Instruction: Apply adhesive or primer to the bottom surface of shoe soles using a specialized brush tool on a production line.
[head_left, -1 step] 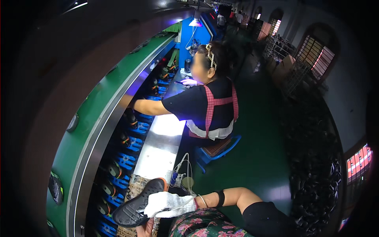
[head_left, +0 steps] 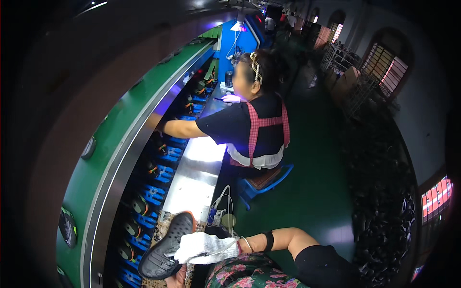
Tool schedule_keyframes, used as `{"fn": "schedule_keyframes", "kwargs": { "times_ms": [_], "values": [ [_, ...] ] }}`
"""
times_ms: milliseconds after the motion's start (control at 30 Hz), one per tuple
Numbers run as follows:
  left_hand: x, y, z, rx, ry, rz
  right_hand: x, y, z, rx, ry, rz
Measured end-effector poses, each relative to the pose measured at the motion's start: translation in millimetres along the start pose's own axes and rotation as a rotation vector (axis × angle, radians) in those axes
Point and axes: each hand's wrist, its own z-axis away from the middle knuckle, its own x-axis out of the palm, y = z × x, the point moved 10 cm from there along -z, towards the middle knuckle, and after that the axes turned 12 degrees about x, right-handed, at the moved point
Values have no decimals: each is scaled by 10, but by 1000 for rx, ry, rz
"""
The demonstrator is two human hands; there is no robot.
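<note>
A black shoe (head_left: 161, 251) with rows of small holes and an orange edge at its far end is held low in the middle, tilted with that end up. Bare fingers of my left hand (head_left: 177, 277) grip its lower side; the rest of that hand is cut off by the lower edge. My right hand (head_left: 202, 247), in a white knitted glove, lies over the shoe's right side. Its fingers are bunched at the shoe, and whatever they hold is hidden. A black band and a thin ring circle my right wrist.
Beside the patterned bench end (head_left: 165, 224) and metal worktop (head_left: 191, 185) runs a rack of blue holders (head_left: 152, 196) with shoes. Beyond it, a green conveyor (head_left: 113, 127) carries shoes. A seated co-worker (head_left: 240, 122) reaches over the rack. White cables (head_left: 224, 192) hang beside the bench.
The shoe has turned slightly more upright, its orange-edged end shifting left and its lower end dropping a little. Both my hands stay at it.
</note>
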Motion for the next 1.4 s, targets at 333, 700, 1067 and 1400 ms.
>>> {"fn": "schedule_keyframes", "kwargs": {
  "times_ms": [333,700,1067,1400],
  "values": [
    [720,341,177,96,-51,645,-183,-544,-395,-131,48,229],
    [1333,479,125,23,24,703,109,-327,-1038,-88,-117,241],
    [1155,421,94,58,-98,918,138,-343,-1077,1,-86,80],
    [1136,378,82,10,-71,1010,164,-196,-900,39,-79,-32]
  ]
}}
